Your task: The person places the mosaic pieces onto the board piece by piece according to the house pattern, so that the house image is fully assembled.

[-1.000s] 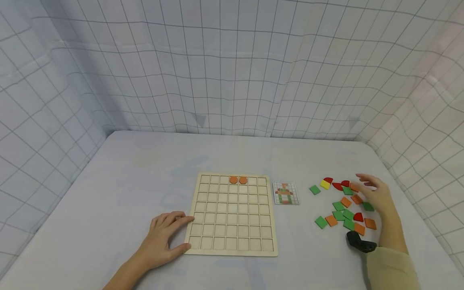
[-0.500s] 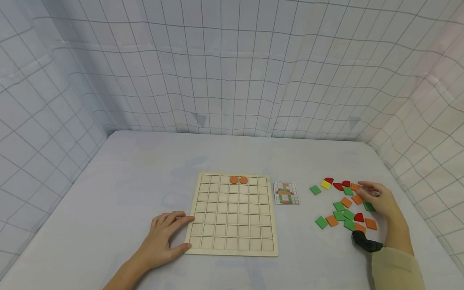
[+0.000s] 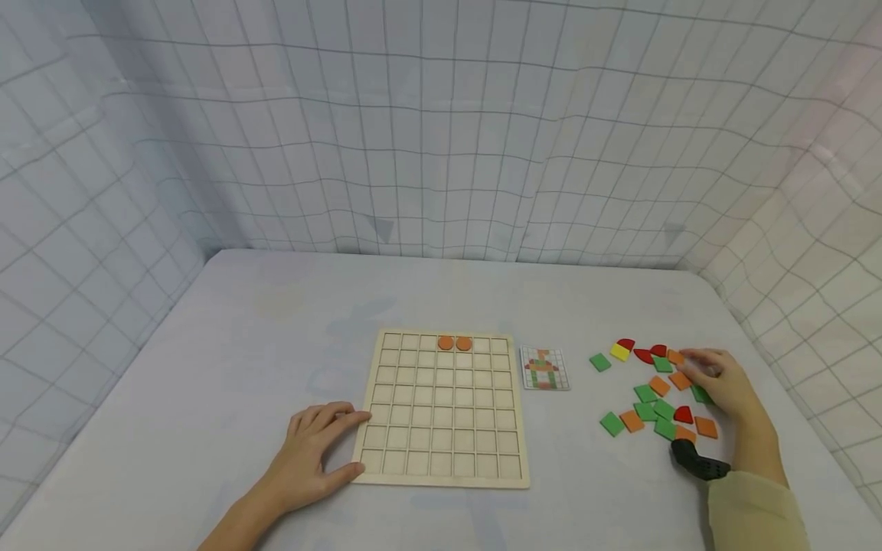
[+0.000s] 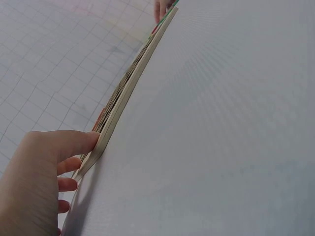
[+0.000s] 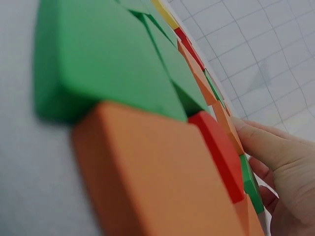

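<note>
A pale wooden grid board (image 3: 441, 485) lies mid-table, with two orange round pieces (image 3: 455, 343) in its far row. At the board's left edge, the left hand (image 3: 313, 451) touches it with thumb and forefinger, fingers loosely spread. On the right, the right hand (image 3: 723, 383) pinches the right corner of an orange square tile (image 3: 676, 357) between thumb and forefinger; the tile lies among others. In the right wrist view the thumb (image 5: 266, 145) shows behind the orange tiles, and nearer tiles hide part of the fingertips.
Beside the board lies a small pattern card (image 3: 545, 368). Scattered right of it are several green tiles (image 3: 611, 423), more orange tiles (image 3: 631, 421), red quarter-round pieces (image 3: 683, 415) and a yellow piece (image 3: 620, 352). A gridded white curtain (image 3: 441, 153) surrounds the table.
The right hand has come down from above the tiles, and its thumb and forefinger have closed in on the orange square tile. The left hand has stayed at the board's edge.
</note>
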### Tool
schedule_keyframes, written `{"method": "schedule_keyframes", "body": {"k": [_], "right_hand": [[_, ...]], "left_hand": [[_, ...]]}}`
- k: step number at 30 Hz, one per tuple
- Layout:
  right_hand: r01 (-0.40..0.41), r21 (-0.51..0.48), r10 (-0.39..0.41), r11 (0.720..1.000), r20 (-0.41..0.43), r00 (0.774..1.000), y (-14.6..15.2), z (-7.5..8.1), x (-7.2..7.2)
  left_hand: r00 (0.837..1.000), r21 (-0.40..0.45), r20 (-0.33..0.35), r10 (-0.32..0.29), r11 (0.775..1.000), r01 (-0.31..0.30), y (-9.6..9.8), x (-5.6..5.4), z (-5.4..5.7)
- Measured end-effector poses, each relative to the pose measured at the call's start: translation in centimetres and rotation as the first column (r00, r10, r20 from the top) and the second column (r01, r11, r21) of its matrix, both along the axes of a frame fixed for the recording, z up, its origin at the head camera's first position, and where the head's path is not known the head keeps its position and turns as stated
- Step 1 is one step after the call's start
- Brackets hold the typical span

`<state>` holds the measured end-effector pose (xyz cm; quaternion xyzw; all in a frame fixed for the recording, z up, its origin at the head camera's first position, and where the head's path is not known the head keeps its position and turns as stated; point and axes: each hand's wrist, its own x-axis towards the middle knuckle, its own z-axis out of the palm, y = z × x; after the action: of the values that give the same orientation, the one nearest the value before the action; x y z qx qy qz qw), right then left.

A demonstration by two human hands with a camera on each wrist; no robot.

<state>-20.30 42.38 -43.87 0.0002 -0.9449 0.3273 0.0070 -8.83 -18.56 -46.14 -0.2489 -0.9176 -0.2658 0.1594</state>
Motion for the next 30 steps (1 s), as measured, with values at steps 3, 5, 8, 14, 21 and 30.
{"method": "schedule_keyframes", "body": {"k": [3,5,8,14,21,30], "right_hand": [[0.005,0.006,-0.005,1.000,0.008,1.000,0.1,0.0,0.0],[0.010,0.009,-0.011,1.000,0.012,1.000,0.2,-0.1,0.0],[0.018,0.018,-0.019,1.000,0.017,1.000,0.3,-0.2,0.0],[0.054,0.007,-0.054,0.999,0.012,0.998,0.0,-0.2,-0.1],[0.072,0.026,-0.068,0.997,-0.117,0.991,-1.0,1.6,-0.1],[0.049,0.052,-0.034,0.997,-0.263,0.964,-0.7,0.5,-3.3]], "left_hand": [[1.000,0.000,0.002,-0.001,1.000,0.001,0.0,0.0,0.0],[1.000,-0.001,0.005,-0.003,1.000,0.003,0.0,-0.1,0.0],[1.000,-0.003,0.005,-0.005,1.000,0.005,0.0,-0.1,0.0],[1.000,-0.008,0.004,-0.002,1.000,0.002,0.0,0.0,0.0],[1.000,-0.009,0.003,0.004,1.000,-0.004,0.0,0.0,-0.1],[1.000,-0.006,0.005,0.004,1.000,-0.004,-0.1,0.0,-0.1]]}}
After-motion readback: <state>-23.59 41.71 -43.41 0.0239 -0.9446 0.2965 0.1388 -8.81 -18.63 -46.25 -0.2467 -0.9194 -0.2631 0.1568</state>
